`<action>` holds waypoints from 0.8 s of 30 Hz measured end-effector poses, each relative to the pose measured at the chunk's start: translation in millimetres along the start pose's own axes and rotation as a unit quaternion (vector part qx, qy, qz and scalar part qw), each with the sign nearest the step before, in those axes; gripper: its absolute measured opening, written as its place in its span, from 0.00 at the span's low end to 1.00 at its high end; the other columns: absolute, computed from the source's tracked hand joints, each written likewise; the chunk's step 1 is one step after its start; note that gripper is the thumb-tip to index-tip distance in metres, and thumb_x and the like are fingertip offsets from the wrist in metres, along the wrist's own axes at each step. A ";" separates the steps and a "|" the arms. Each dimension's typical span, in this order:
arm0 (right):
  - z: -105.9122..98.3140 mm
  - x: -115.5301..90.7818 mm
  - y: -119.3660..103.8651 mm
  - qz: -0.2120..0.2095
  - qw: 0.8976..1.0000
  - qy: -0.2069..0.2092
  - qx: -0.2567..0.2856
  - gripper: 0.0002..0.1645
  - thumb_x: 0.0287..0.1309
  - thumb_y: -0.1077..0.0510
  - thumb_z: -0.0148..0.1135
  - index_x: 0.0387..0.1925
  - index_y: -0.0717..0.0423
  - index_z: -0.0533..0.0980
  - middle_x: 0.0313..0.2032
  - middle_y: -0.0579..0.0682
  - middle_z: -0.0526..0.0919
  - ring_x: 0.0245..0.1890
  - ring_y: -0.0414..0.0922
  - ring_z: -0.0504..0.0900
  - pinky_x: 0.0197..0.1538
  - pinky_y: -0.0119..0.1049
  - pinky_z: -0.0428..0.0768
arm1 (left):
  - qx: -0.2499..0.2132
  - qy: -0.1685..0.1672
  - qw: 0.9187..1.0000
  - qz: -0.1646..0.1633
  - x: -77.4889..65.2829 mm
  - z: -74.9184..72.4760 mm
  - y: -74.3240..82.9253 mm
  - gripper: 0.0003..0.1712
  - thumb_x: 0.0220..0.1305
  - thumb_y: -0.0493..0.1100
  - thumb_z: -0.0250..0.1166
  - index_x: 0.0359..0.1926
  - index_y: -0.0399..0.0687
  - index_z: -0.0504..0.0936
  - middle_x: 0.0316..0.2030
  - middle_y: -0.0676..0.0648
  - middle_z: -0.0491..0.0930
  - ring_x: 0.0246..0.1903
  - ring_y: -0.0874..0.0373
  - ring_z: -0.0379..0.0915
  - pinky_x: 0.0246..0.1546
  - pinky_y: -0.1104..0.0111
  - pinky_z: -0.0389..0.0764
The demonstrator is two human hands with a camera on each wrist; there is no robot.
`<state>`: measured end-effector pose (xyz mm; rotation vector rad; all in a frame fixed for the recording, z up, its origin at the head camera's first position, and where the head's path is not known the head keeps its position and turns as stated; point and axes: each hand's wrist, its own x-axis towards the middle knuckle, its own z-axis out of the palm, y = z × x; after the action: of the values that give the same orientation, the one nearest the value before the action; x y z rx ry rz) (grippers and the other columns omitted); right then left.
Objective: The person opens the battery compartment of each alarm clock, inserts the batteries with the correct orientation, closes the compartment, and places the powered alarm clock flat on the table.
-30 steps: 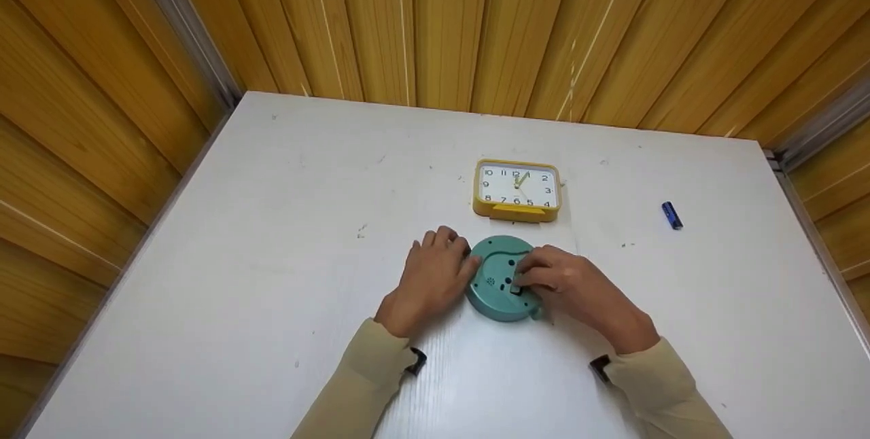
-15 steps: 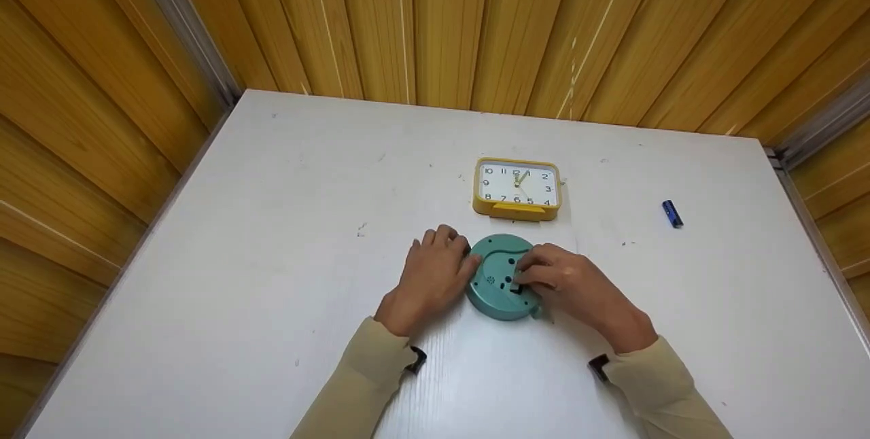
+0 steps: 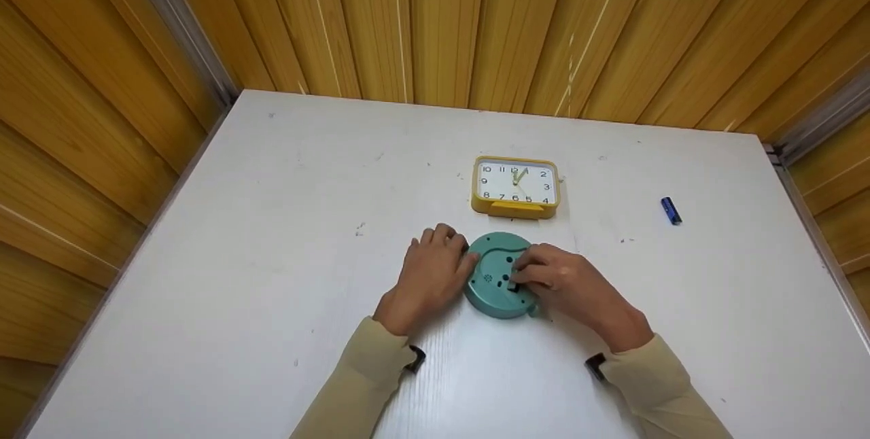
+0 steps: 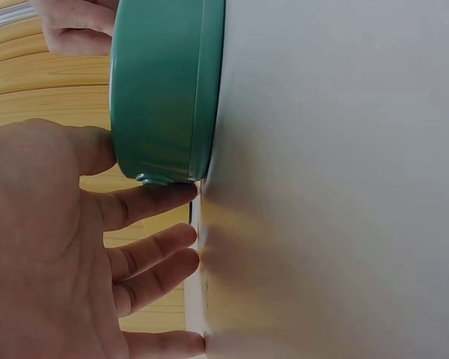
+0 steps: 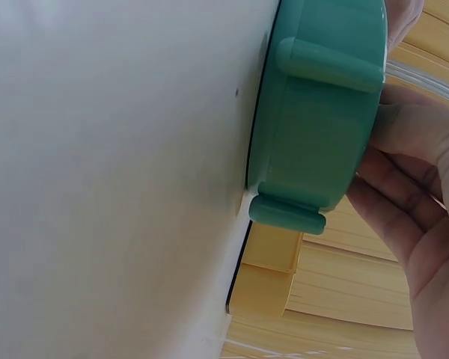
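Note:
A round teal alarm clock (image 3: pixel 499 249) lies face down on the white table, its back with several dark holes turned up. My left hand (image 3: pixel 431 269) rests at its left side. In the left wrist view, the left thumb (image 4: pixel 96 149) touches the clock's upper edge, and the index finger lies along its side; the other fingers spread down to the tabletop. My right hand (image 3: pixel 567 283) reaches over the clock's right part. Its thumb and bent fingers pinch a small piece at a dark slot in the back, mostly hidden by the fingertips.
Behind the teal clock, a yellow rectangular alarm clock (image 3: pixel 515 183) faces up. A blue battery (image 3: pixel 671 211) lies farther right on the white table (image 3: pixel 306 187). Wood-patterned walls (image 3: pixel 442 24) border the table's back and sides.
The head view has shifted slightly. Both hands stay at the teal clock, with only a very slight movement of the right fingers at the slot.

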<state>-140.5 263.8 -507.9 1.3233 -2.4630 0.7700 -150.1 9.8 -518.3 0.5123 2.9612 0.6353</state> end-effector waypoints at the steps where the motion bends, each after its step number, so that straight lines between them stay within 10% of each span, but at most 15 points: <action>1: -0.1 -0.1 -0.2 0.001 1.000 0.000 0.000 0.17 0.47 0.74 0.82 0.38 0.57 0.90 0.42 0.48 0.86 0.48 0.47 0.88 0.53 0.38 0.84 | -0.001 -0.002 1.000 0.000 0.1 -0.2 0.1 0.26 0.84 0.58 0.49 0.60 0.44 0.82 0.62 0.42 0.74 0.60 0.46 0.69 0.63 0.45 0.73; 15: -7.8 -6.3 0.5 0.008 0.998 0.048 -0.050 0.23 0.40 0.78 0.84 0.38 0.58 0.88 0.42 0.47 0.86 0.44 0.44 0.88 0.50 0.33 0.84 | -0.013 0.001 1.000 0.002 0.0 3.2 2.0 0.26 0.84 0.57 0.50 0.60 0.44 0.83 0.61 0.42 0.75 0.60 0.45 0.69 0.64 0.45 0.72; 24: -10.0 -5.2 1.0 -0.070 0.994 0.029 -0.078 0.23 0.40 0.76 0.84 0.40 0.60 0.87 0.42 0.49 0.87 0.42 0.45 0.89 0.47 0.37 0.86 | -0.010 0.003 1.000 -0.001 1.0 1.2 0.0 0.26 0.84 0.58 0.51 0.59 0.44 0.83 0.61 0.42 0.75 0.60 0.45 0.69 0.64 0.44 0.71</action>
<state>-138.7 273.4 -502.2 1.3777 -2.3057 0.5633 -150.9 10.6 -519.3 0.5060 2.9569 0.6681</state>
